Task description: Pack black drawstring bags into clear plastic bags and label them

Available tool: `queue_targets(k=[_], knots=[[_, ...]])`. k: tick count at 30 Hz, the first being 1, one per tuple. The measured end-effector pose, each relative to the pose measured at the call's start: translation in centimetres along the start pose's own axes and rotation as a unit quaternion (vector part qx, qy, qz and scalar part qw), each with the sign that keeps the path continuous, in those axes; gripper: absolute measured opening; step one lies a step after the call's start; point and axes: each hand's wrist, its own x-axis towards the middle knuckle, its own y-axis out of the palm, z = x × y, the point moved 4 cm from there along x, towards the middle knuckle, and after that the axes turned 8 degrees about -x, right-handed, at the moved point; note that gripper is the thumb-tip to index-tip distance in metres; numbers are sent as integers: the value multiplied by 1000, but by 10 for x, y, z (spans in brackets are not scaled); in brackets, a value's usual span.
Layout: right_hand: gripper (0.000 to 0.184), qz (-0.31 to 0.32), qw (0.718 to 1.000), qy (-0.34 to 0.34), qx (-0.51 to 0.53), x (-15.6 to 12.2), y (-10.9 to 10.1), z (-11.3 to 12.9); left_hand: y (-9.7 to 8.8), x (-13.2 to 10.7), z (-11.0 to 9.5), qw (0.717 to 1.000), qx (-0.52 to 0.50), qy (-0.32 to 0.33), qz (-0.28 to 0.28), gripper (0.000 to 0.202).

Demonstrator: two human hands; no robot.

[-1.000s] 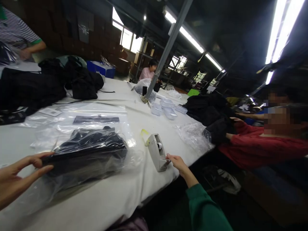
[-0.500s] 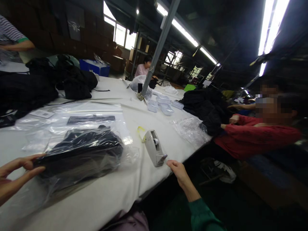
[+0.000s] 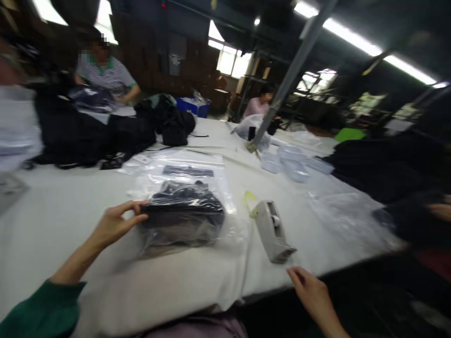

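A clear plastic bag (image 3: 185, 230) with folded black goods inside lies on the white-covered table (image 3: 176, 286). My left hand (image 3: 118, 223) pinches its left edge between thumb and fingers. To the right stands a grey tape dispenser (image 3: 268, 232), with a yellow loop at its far end. Just off the dispenser's near, cutting end is my right hand (image 3: 312, 291), thumb and fingertips pressed together. Anything thin between those fingertips is too blurred to make out. Behind the bagged goods lies a flat clear zip bag (image 3: 225, 188) with a dark printed panel.
Black bags (image 3: 134, 134) are heaped at the back left, near a blue bin (image 3: 192, 107). A slanting metal post (image 3: 292, 70) rises beyond clear plastic boxes (image 3: 292, 162). Loose plastic wrap (image 3: 345, 216) and dark cloth (image 3: 394, 159) lie at right. Co-workers sit around the table.
The view has swung left, so things appear further right. My right hand has drawn slightly away from the dispenser's cutting end. My left hand keeps its pinch on the bag.
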Motion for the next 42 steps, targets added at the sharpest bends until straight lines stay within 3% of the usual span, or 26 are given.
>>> queue_targets(k=[2,3,5,7,9,10,12,14,19,24,27,29,31,35,39,40,42], knots=[[36,-19,981,-182,-61,22,-10,59,2,6,-11,999,-42,-4,15,26],[35,-13,957,-278,-76,29,-14,98,2,9,-13,999,-51,-9,17,25],[33,50,883,-461,-69,30,-22,187,0,12,-12,998,-60,-13,15,23],[33,150,790,-593,-41,21,-26,274,-1,11,-11,998,-65,-13,13,23],[26,245,693,-677,-20,13,-21,346,-2,9,-11,997,-77,-9,16,22],[23,271,662,-698,-30,13,-15,374,-2,9,-10,996,-82,-6,16,22],[19,273,642,-712,-83,21,5,415,-2,8,-10,996,-91,-4,17,21],[18,242,651,-699,-172,36,30,441,-2,9,-9,995,-95,-3,18,21],[21,159,662,-644,-349,54,71,466,-4,10,-3,995,-97,2,21,21],[26,157,665,-627,-374,53,85,471,-7,12,-12,997,-68,14,38,20],[30,162,669,-622,-374,54,88,470,-3,17,-21,999,-23,21,30,43],[29,161,672,-620,-372,55,87,469,3,21,-23,999,-1,28,28,45],[24,153,691,-608,-360,61,85,469,9,25,-23,998,5,38,40,41],[59,127,759,-555,-315,86,77,468,9,28,-18,996,-2,49,69,35],[39,184,802,-533,-197,104,69,451,-5,25,-16,996,-17,20,84,22],[36,190,806,-538,-158,105,65,443,-8,21,-16,997,-20,11,80,24],[35,162,812,-550,-110,100,58,423,-9,9,-15,998,-10,5,69,47]])
